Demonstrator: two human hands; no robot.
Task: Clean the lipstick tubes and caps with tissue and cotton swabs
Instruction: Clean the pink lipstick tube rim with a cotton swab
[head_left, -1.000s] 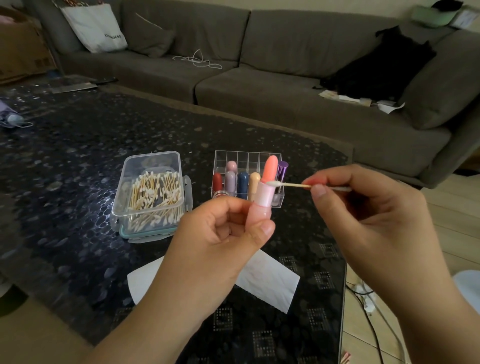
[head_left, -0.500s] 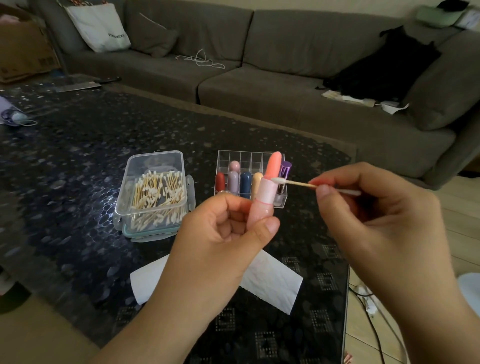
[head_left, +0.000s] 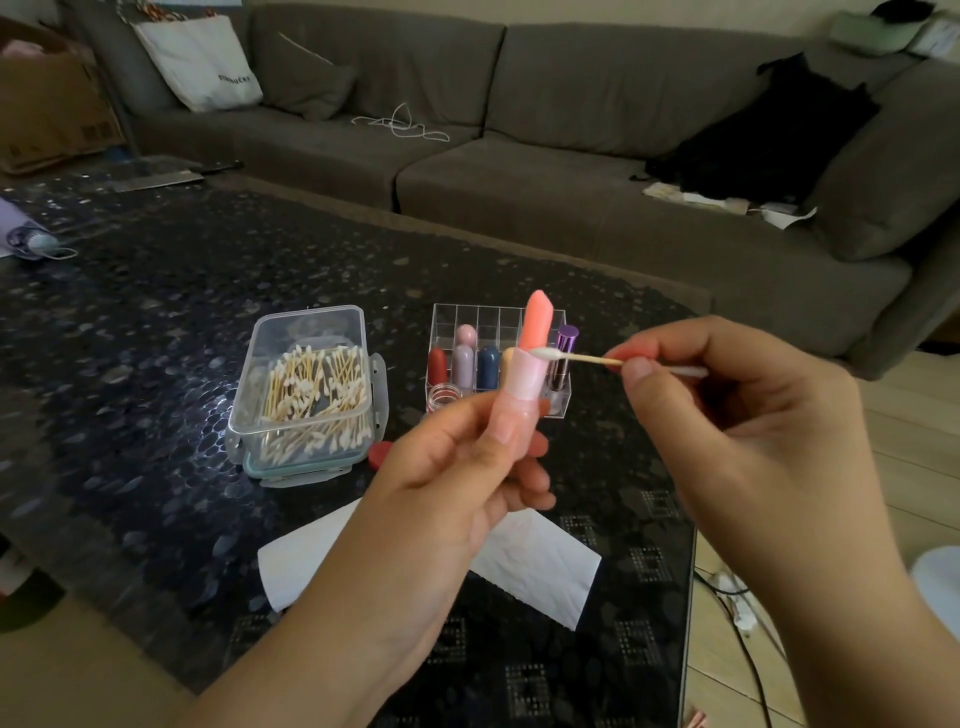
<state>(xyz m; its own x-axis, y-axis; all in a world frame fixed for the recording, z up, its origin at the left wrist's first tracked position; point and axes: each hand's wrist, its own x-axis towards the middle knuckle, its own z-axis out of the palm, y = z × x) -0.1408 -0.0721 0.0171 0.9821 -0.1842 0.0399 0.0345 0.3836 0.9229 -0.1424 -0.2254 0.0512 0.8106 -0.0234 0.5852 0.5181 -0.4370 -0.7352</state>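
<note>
**Swab tip at the rim of the pink lipstick tube**

At far left on the dark patterned table (head_left: 130, 332) stands a clear tub (head_left: 311, 384) full of cotton swabs, with a small red cap (head_left: 380, 453) lying just beside its right corner. A white tissue (head_left: 540, 571) lies flat nearer the person, partly hidden by the left hand (head_left: 457, 467). That hand's fingers and thumb curl round the pale pink lipstick tube (head_left: 524, 384), held upright above the table with its coral bullet raised. Behind it sits a clear divided organizer (head_left: 558, 395) holding several more lipsticks. To the right, the right hand (head_left: 727, 415) pinches a cotton swab (head_left: 576, 357) between thumb and forefinger, its white tip touching the tube's rim at the base of the bullet
</note>
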